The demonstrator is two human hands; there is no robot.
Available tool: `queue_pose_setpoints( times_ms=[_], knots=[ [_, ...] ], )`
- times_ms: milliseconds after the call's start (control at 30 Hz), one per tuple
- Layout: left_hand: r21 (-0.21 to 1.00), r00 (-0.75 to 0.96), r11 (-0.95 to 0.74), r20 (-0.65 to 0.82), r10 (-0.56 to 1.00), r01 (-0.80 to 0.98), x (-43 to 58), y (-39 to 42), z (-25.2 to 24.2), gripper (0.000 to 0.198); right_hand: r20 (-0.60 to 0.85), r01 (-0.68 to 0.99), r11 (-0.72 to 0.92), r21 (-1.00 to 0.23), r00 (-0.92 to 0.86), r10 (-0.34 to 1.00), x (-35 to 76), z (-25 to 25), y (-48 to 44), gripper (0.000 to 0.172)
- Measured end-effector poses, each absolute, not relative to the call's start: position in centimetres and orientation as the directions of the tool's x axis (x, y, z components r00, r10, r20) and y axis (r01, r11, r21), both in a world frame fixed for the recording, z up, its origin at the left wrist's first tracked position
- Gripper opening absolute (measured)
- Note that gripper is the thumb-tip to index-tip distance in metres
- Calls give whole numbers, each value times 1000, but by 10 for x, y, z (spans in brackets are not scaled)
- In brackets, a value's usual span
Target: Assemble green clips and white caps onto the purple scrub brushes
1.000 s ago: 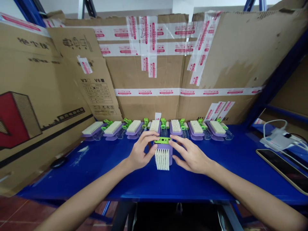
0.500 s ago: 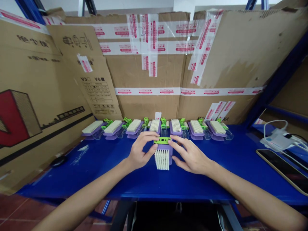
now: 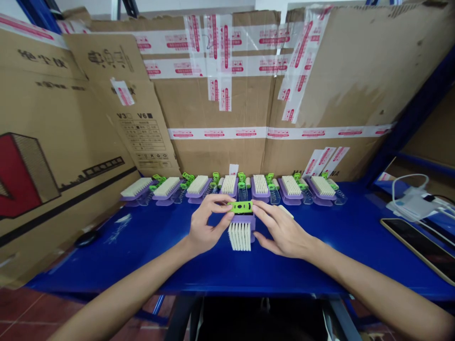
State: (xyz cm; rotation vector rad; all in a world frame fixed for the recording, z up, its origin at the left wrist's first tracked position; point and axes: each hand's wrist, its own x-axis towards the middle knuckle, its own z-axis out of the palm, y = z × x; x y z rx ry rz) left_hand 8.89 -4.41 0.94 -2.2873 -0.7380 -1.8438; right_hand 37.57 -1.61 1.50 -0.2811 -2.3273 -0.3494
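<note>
A purple brush (image 3: 244, 219) with blocks of cream bristles (image 3: 239, 237) is held over the blue table between my hands, bristles towards me. At its far end is a small bright green plate (image 3: 241, 207) with holes, and a dark gap shows just below it. My left hand (image 3: 209, 220) pinches the plate's left end between thumb and fingers. The fingertips of my right hand (image 3: 282, 227) meet the plate's right end, while its thumb rests by the brush's purple side. Part of a pale object (image 3: 287, 211) shows behind my right hand; its kind is unclear.
Several similar purple brushes (image 3: 261, 184) with green and clear parts line the back of the blue table (image 3: 149, 246), against taped cardboard (image 3: 220, 156). On the right lie a phone (image 3: 419, 246) and a white charger with cables (image 3: 412, 206). A dark round object (image 3: 86, 237) sits left.
The green plate has tipped slightly, and the dark gap under it shows more. A pale object has come into sight behind my right hand. Both hands keep nearly the same place.
</note>
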Motion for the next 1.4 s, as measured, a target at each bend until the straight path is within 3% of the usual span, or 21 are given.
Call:
queue_pose_setpoints(
  times_ms=[500, 1167, 1400],
  knots=[
    [255, 132, -886, 936, 327, 386, 92, -47, 16, 17, 726, 280, 953, 118, -679, 110, 375, 13, -13, 95],
    [297, 140, -879, 918, 370, 374, 95, -46, 17, 3, 720, 290, 949, 124, -684, 114, 375, 14, -15, 91],
    [394, 105, -869, 891, 441, 300, 97, -47, 14, 4, 721, 289, 951, 114, -682, 121, 375, 13, -15, 91]
  ],
)
